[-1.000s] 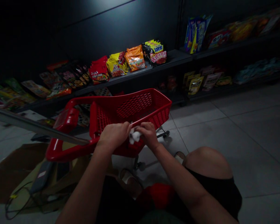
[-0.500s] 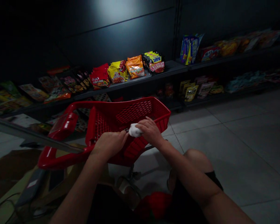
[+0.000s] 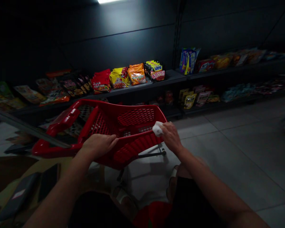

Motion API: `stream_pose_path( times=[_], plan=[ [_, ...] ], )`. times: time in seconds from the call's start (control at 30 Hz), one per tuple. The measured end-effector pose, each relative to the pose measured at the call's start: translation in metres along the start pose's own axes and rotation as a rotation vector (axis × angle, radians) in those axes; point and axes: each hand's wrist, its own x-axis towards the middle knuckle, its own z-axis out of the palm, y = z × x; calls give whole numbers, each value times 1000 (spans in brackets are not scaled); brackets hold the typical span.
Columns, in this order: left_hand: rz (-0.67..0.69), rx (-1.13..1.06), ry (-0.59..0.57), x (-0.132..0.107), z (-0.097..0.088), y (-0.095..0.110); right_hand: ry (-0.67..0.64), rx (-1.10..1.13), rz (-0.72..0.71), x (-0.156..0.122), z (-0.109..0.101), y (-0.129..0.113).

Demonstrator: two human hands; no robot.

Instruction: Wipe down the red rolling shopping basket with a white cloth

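Left hand (image 3: 99, 145): closed over the near rim of the red cart (image 3: 133, 148), toward the handle end; some of its fingers we can't see. Right hand (image 3: 170, 136): closed around a white wad (image 3: 157, 129), soft-looking, cloth or tissue, we can't tell which. The wad sticks out on the left-hand side of the right fist, at the same near rim close to the cart's far-right corner; looks to be touching it. Hands are well apart, with a bare stretch of rim between them.

Cart basket opens just beyond both hands. Handle (image 3: 64, 120) is left of the left hand, with a grey pole (image 3: 30, 126) slanting across it.

Beyond the hands we have a dark shelf (image 3: 173, 76). Up past the gap between the hands: red packs (image 3: 101, 83), yellow packs (image 3: 119, 78), orange packs (image 3: 137, 74), black-and-yellow packs (image 3: 155, 71), in a row. Blue bags (image 3: 188, 61) stand beyond the right hand and further right; yellow pouches (image 3: 189, 100) sit a level below them.

Nearer to us than the left hand, lower left: a dark flat device (image 3: 19, 196) with a pale label. Tiled floor (image 3: 218, 158) right of the right hand.
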Motion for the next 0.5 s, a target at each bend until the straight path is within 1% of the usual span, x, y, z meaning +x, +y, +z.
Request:
stream_pose_path(
  times=[0.07,0.13,0.2,0.23,0.3,0.37,0.4,0.5],
  plan=[
    [5,10,12,2,0,-2,-63,31,-65,11,11,-39],
    [15,35,25,2,1,-4,-149,41,-159,26,20,-70],
    [18,61,37,1,4,-7,-222,39,-258,39,23,-87],
    [17,71,45,-1,5,-9,-250,38,-304,44,23,-89],
    [18,83,66,-5,9,-14,-299,48,-390,48,16,-80],
    [28,88,93,-8,13,-18,-336,68,-433,45,5,-56],
    [33,86,104,-9,14,-20,-343,78,-427,41,-1,-41],
    [50,57,122,-10,20,-25,-328,91,-342,24,-18,6]
  ],
)
